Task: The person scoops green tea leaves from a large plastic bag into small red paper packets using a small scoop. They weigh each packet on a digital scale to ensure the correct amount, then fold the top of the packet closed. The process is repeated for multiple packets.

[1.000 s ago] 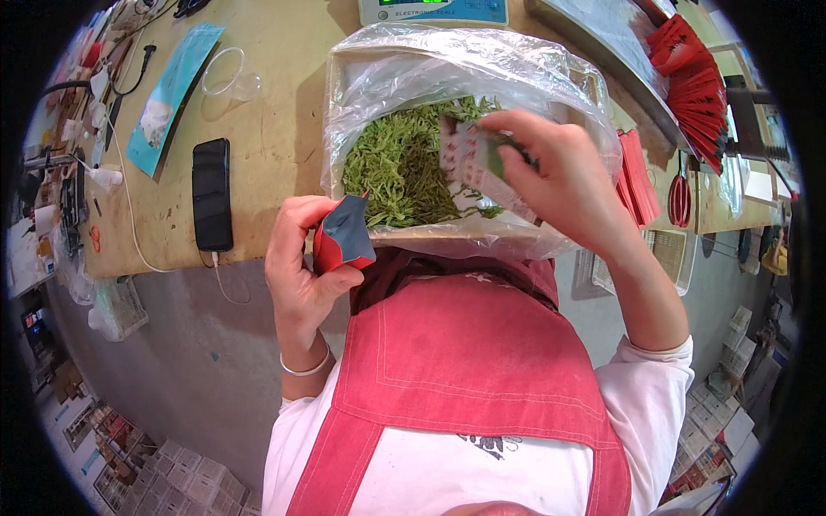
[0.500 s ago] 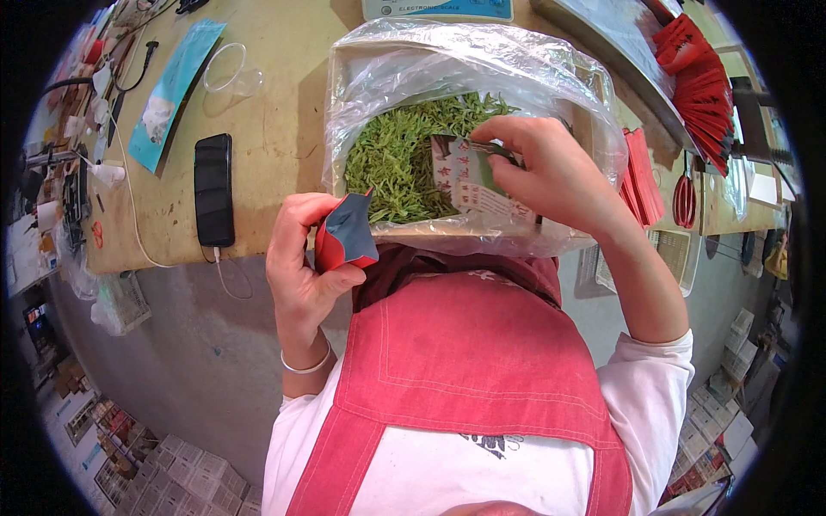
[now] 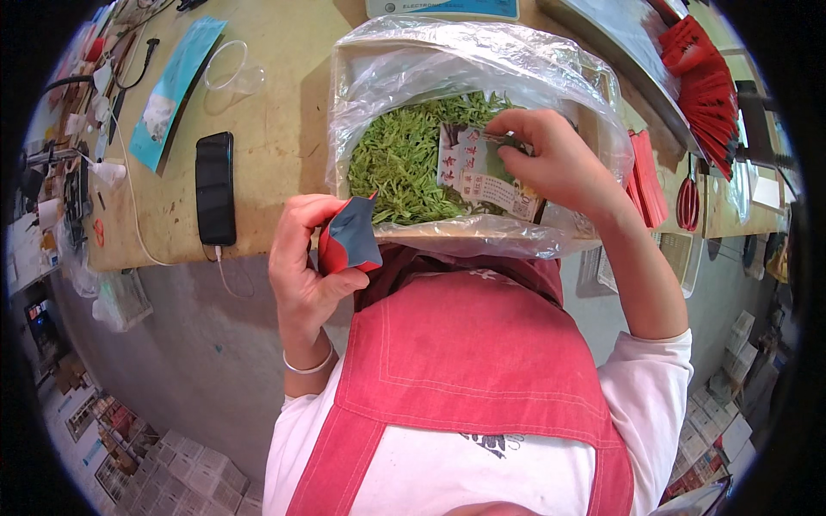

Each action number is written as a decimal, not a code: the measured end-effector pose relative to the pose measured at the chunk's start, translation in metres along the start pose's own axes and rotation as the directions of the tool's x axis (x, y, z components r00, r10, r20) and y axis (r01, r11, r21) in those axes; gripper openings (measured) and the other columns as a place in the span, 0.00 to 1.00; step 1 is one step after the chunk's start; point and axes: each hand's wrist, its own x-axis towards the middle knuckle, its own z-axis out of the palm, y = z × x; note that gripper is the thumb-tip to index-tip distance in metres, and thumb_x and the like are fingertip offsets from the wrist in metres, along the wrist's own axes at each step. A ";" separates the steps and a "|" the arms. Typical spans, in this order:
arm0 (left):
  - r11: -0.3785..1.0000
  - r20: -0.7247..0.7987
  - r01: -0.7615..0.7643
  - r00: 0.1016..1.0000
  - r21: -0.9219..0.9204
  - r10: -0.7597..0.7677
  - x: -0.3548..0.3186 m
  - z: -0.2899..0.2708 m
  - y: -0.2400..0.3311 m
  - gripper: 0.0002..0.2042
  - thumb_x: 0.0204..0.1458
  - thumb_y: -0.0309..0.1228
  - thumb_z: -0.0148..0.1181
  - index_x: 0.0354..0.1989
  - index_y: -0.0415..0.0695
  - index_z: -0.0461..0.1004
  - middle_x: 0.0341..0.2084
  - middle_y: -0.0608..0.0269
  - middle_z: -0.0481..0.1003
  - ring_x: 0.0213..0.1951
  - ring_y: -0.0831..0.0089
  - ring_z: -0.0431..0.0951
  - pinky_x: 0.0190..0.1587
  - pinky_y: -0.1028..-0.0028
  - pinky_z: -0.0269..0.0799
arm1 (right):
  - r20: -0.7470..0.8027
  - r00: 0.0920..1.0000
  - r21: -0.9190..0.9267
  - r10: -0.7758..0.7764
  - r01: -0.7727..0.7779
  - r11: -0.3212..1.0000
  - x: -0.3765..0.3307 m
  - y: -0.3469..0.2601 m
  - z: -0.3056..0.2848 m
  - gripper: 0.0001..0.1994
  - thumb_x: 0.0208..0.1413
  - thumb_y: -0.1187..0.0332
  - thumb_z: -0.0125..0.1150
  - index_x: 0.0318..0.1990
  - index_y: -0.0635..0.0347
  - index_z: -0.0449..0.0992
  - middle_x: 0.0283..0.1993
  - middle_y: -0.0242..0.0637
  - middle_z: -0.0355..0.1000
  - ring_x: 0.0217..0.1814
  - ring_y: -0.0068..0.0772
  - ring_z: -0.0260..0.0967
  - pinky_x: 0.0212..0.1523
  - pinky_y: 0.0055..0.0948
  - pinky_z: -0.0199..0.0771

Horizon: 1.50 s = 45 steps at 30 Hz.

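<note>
My left hand is closed round a small red pouch in front of the table edge. The pouch mouth gapes, showing a dark grey-blue lining. Over the bin, my right hand has its fingers bent in a pinch at the upper edge of a printed card. This card, white and green with red print, lies tilted against green, leafy tea. The fingertips partly hide its right side. The tea fills the left and middle of a bin lined with a clear plastic bag.
A black phone with a cable, a clear plastic cup and a teal pouch lie to the left. An electronic scale stands behind the bin. Red pouches, scissors and fanned red packets are at right.
My right hand and the printed card have shifted slightly right, and more of the card's face shows. The left hand with the red pouch has barely moved.
</note>
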 end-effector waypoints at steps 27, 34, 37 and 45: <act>0.999 0.002 0.044 0.999 0.018 -0.045 0.002 0.002 0.011 0.44 0.40 0.69 0.71 0.48 0.36 0.76 0.42 0.56 0.76 0.43 0.64 0.78 0.47 0.68 0.74 | -0.430 0.894 -0.223 -0.128 0.032 0.974 -0.031 -0.043 -0.029 0.10 0.59 0.74 0.59 0.45 0.67 0.80 0.31 0.55 0.77 0.31 0.48 0.79 0.34 0.39 0.76; 1.000 0.030 0.030 0.999 -0.005 -0.030 0.003 0.000 0.008 0.43 0.41 0.69 0.70 0.49 0.36 0.76 0.43 0.56 0.76 0.44 0.64 0.78 0.49 0.67 0.75 | -0.378 0.886 -0.585 -0.268 -0.004 0.811 -0.015 -0.034 -0.012 0.11 0.60 0.74 0.63 0.49 0.60 0.82 0.36 0.53 0.80 0.37 0.54 0.80 0.37 0.41 0.79; 0.999 0.045 0.039 0.998 0.006 -0.039 0.001 -0.002 0.010 0.43 0.41 0.69 0.70 0.49 0.36 0.76 0.43 0.56 0.76 0.45 0.63 0.78 0.49 0.67 0.75 | -0.365 0.876 -0.478 -0.316 0.115 0.871 -0.014 -0.032 -0.006 0.10 0.61 0.75 0.63 0.49 0.61 0.82 0.32 0.48 0.79 0.30 0.41 0.79 0.35 0.35 0.77; 1.000 0.057 0.024 0.998 0.014 -0.025 0.001 -0.002 0.007 0.45 0.43 0.71 0.68 0.50 0.36 0.75 0.43 0.58 0.75 0.44 0.67 0.76 0.49 0.70 0.73 | -0.317 0.935 -0.282 -0.159 0.067 0.957 -0.038 -0.049 -0.025 0.12 0.59 0.75 0.58 0.48 0.66 0.81 0.32 0.48 0.77 0.32 0.35 0.73 0.36 0.34 0.75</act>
